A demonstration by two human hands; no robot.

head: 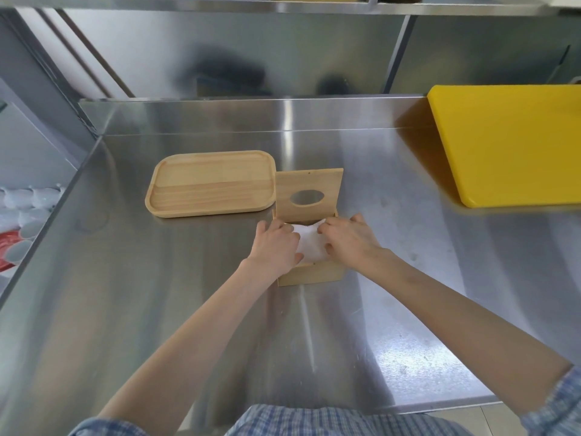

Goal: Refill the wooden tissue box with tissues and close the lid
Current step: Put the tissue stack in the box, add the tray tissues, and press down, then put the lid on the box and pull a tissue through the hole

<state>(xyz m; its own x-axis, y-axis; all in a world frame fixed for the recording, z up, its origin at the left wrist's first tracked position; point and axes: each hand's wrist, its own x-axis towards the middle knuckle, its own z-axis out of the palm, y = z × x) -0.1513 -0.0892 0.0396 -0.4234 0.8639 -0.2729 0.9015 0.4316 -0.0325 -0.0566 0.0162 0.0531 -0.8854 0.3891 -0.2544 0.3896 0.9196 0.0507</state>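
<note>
A wooden tissue box [311,274] stands near the middle of the steel counter. Its hinged lid [308,184], with an oval hole, stands upright at the box's far side. White tissues [309,247] fill the open top. My left hand [276,245] presses on the left side of the tissues. My right hand [349,239] presses on their right side, fingers curled over the edge. Both hands hide much of the box's rim.
A shallow wooden tray [210,184] lies just left of the box's lid. A thick yellow cutting board [509,143] sits at the back right. The steel counter [157,294] drops off at the left edge, where clear cups [22,212] sit below.
</note>
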